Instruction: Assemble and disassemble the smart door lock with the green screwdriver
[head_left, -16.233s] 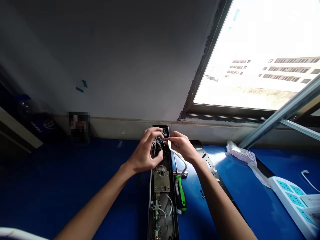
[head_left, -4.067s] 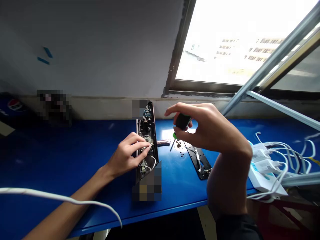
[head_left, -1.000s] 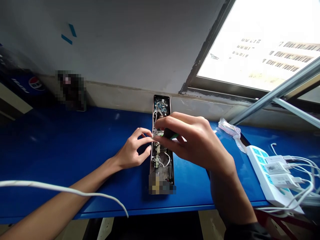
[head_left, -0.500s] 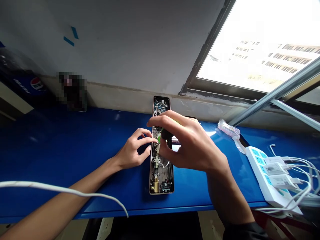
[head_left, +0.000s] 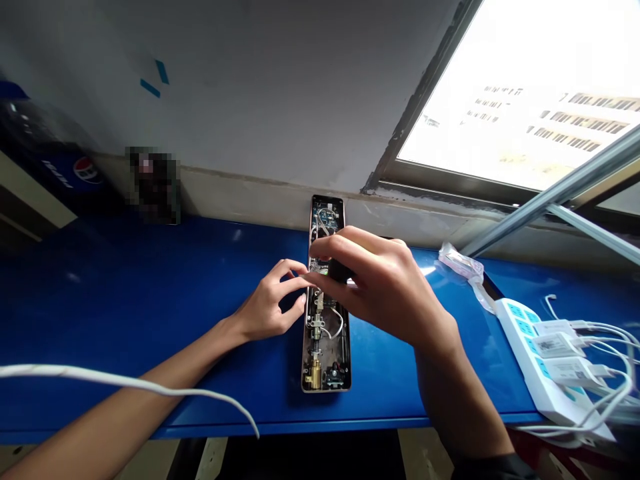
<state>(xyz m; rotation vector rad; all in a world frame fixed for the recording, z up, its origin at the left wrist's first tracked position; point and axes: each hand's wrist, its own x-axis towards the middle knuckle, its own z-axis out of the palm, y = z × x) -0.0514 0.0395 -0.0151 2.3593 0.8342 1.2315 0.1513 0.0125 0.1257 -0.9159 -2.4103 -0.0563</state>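
A long, narrow open casing [head_left: 327, 353] lies on the blue table [head_left: 200, 267], with a circuit board [head_left: 327, 217] at its far end, white wires and a brass cylinder [head_left: 315, 375] at its near end. My left hand [head_left: 275, 300] rests at the casing's left edge, fingers apart, index fingertip reaching over the rim. Over the middle of the casing, my right hand [head_left: 380, 287] is closed around a dark object [head_left: 340, 270], mostly hidden by the fingers. A bit of green shows beneath it.
A white power strip [head_left: 530, 353] with several plugs and cables stands at the right, near a plastic-wrapped packet [head_left: 463, 261]. A Pepsi bottle [head_left: 70, 170] is at the far left. One white cable [head_left: 125, 380] crosses above my left forearm.
My right thumb and fingers have shifted left over the casing's middle, thumb now near my left index fingertip. The green part is more covered. The view has moved slightly.
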